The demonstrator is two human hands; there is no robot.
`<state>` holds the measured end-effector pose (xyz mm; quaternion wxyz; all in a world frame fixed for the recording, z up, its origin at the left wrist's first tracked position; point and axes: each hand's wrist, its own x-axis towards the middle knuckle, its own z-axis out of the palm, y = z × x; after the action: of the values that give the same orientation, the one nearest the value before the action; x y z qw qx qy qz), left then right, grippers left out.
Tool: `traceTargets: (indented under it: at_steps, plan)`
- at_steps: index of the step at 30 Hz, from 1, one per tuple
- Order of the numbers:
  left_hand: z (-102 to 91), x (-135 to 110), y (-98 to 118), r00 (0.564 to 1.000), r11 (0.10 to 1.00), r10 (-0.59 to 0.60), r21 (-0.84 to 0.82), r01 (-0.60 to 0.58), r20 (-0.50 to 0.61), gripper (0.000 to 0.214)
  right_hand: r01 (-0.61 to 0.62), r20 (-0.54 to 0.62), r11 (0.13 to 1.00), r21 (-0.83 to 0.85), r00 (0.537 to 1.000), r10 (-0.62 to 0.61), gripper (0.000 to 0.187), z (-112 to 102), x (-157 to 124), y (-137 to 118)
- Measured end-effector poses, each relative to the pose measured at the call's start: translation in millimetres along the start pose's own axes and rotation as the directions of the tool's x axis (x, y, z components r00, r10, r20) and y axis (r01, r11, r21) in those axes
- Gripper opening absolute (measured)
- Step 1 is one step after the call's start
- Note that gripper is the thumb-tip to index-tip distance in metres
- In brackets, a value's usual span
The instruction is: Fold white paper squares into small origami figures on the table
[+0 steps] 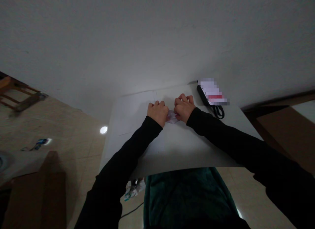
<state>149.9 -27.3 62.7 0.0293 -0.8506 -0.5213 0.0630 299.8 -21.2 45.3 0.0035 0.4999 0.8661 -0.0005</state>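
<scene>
Both my hands rest close together on a white table [172, 147], fingers curled. My left hand [157, 112] and my right hand [183, 107] press and pinch a small folded piece of pale pinkish paper [171, 117] that shows between them. Most of the paper is hidden under the knuckles. Both arms wear long black sleeves.
A black device with a strap and a blurred label [211, 96] lies at the table's far right. A white wall stands right behind the table. Tiled floor lies left, with a wooden chair [14, 94] and a brown box [36, 193]. A green cloth covers my lap [187, 196].
</scene>
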Motion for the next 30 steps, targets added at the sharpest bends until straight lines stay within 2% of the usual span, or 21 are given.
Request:
traceTargets:
  at_steps: [4, 11, 17, 22, 27, 30]
  plan:
    - [2.5, 5, -4, 0.998, 0.996, 0.061, -0.072, -0.060, 0.008, 0.013, 0.023, -0.031, 1.000, -0.009, 0.999, -0.023, 0.014, 3, 0, 1]
    - [10.5, 10, -14, 0.990, 0.966, 0.140, -0.220, -0.135, 0.008, 0.013, 0.078, -0.054, 0.986, 0.147, 0.996, -0.071, 0.016, 11, 6, 4]
    - [13.0, 11, -13, 0.989, 0.960, 0.149, -0.237, -0.150, -0.022, 0.016, 0.047, -0.032, 0.994, 0.100, 0.999, -0.044, 0.017, 12, 5, 2]
    - [15.8, 12, -17, 0.983, 0.938, 0.181, -0.298, -0.175, -0.008, 0.016, 0.063, -0.089, 0.998, 0.019, 0.994, -0.061, 0.014, 10, -1, -1]
    - [13.5, 11, -17, 0.990, 0.962, 0.139, -0.237, -0.133, 0.007, 0.010, 0.076, -0.075, 0.997, 0.018, 0.994, -0.075, 0.010, 10, -6, 3]
    - [9.8, 9, -15, 0.988, 0.962, 0.153, -0.231, -0.146, 0.014, 0.007, 0.066, -0.070, 0.998, 0.012, 0.995, -0.065, 0.010, 9, -7, 1]
